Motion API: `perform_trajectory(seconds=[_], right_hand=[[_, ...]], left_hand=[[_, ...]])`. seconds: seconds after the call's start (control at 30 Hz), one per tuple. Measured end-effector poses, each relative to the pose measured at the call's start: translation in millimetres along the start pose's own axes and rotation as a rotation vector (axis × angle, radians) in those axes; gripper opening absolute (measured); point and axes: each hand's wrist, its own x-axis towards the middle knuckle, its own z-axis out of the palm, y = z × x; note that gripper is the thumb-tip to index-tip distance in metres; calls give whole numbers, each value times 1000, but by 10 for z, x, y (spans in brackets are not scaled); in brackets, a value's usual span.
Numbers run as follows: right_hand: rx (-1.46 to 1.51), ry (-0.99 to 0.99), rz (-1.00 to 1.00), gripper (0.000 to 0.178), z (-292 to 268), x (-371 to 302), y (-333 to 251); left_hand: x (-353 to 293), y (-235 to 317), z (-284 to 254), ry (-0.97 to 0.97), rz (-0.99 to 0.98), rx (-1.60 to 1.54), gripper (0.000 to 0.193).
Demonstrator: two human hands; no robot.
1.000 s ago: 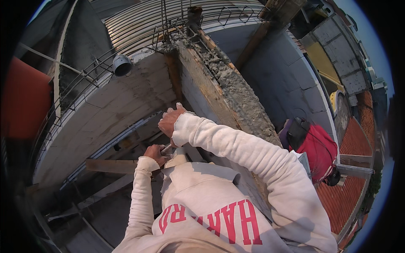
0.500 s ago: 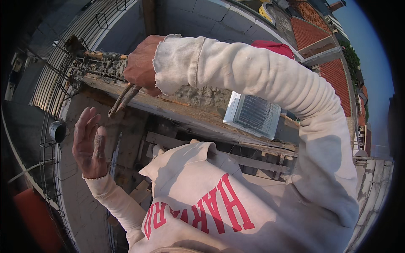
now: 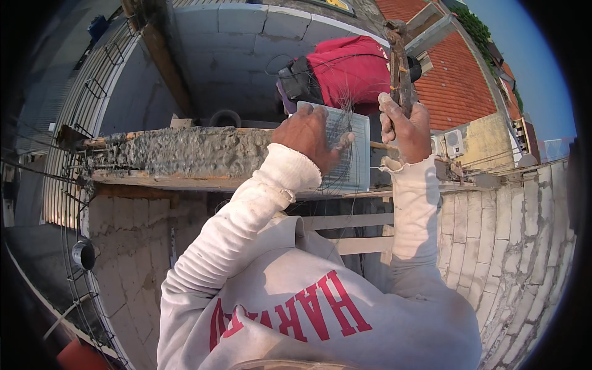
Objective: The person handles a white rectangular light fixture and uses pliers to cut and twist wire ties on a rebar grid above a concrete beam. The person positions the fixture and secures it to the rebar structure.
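Observation:
My left hand (image 3: 311, 139) is over a pale, shallow plastic tray (image 3: 362, 157), its thumb stretched out and its fingers bent down at the tray's far side. Thin dark binding wires (image 3: 346, 114) lie in the tray and stick up beside the thumb. To the right of the tray, my right hand (image 3: 408, 129) is raised, fingers and thumb closed round rusty pincers (image 3: 401, 68) that point upward. The tray rests on a beam form (image 3: 203, 182) with rough grey concrete (image 3: 185, 151) in it, to the left of the tray.
Beyond the beam a person in a red shirt (image 3: 348, 68) bends down beside a block wall (image 3: 234, 31). A timber post (image 3: 166, 61) stands far left. Wooden slats (image 3: 351, 222) cross below the beam. Block walls (image 3: 493, 246) are at right, reinforcing bars with a metal cup (image 3: 83, 254) at left.
My right hand has swung from the left, over the concrete, to the right of the tray, turning the pincers upward. My left hand has moved right, onto the tray. The view has turned.

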Motion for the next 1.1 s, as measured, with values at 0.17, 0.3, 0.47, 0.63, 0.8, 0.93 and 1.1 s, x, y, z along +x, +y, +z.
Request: perform_trajectory(seconds=[0.17,0.3,0.47,0.63,0.8,0.93,1.1], right_hand=[[440,211,262,27,2,-641,609],[438,218,322,26,-89,-906,772],[437,104,233,25,-63,-991,774],[541,-68,181,18,419,-957,471],[533,-321,75,17,1056,-855,272],[594,-529,112,18,1487,-828,48],[808,-697,280,24,1937,-918,-147]], left_hand=[[684,305,625,-121,-144,336,73],[779,267,821,6,-149,178,66],[848,-221,351,262,-160,-543,57],[604,-765,-681,634,-137,-942,54],[-6,-1168,-1399,934,-98,-1016,51],[-499,-1415,-1683,1067,-95,-966,47],[-902,-1541,-1830,1235,-139,-939,43]])
